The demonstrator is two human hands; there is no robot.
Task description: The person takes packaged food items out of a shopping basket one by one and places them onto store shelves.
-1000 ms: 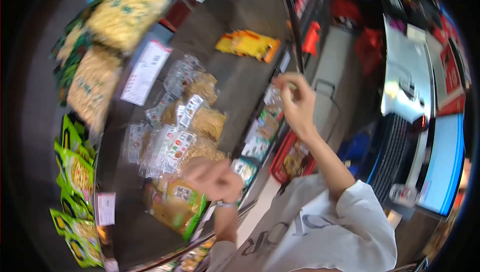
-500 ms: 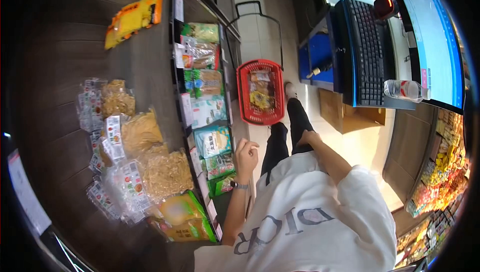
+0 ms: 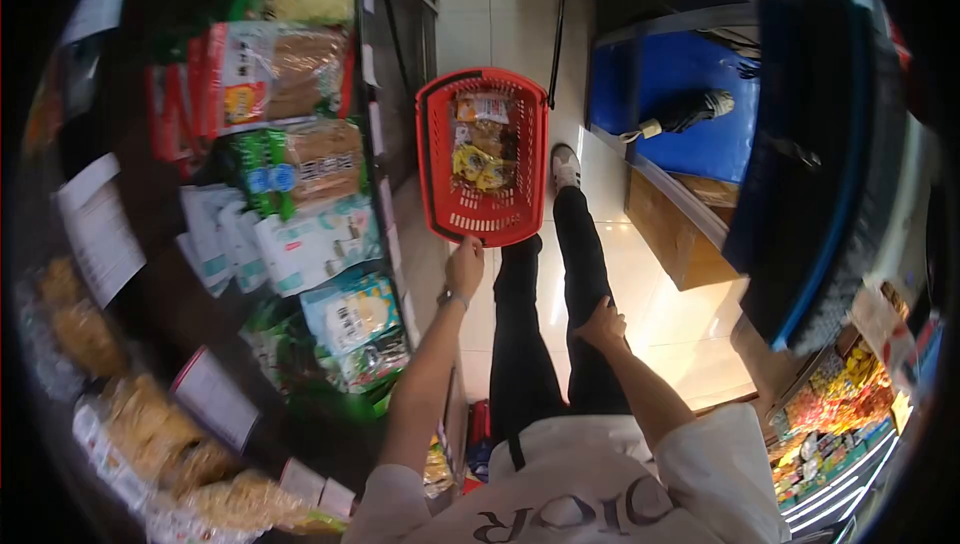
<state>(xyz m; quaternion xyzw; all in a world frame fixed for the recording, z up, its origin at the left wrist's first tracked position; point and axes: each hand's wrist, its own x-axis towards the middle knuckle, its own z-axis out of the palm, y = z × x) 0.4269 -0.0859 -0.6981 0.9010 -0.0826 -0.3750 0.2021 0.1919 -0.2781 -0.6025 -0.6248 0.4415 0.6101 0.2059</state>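
A red shopping basket (image 3: 432, 159) stands on the floor ahead of my feet, holding several packaged foods (image 3: 483, 149), one of them yellow. My left hand (image 3: 467, 264) is at the basket's near edge, fingers closed around the dark handle that lies along the rim; the fingertips are partly hidden. On my right thigh, just above the knee, rests my right hand (image 3: 603, 327), its fingers loosely spread and holding nothing. A tall black pull handle (image 3: 557, 39) rises from the basket's far side.
Left of me, a shelf carries bagged dried foods (image 3: 320, 159) and price tags (image 3: 100, 229). To the right stand a blue compartment with a folded umbrella (image 3: 690, 114), a cardboard box (image 3: 670, 239) and a dark counter edge (image 3: 800, 174). Colourful snacks (image 3: 840, 394) fill a lower-right rack.
My left hand has moved from beside the shelf to the basket's near edge and closed there. My right hand stays on my leg. The view has tilted down and closer.
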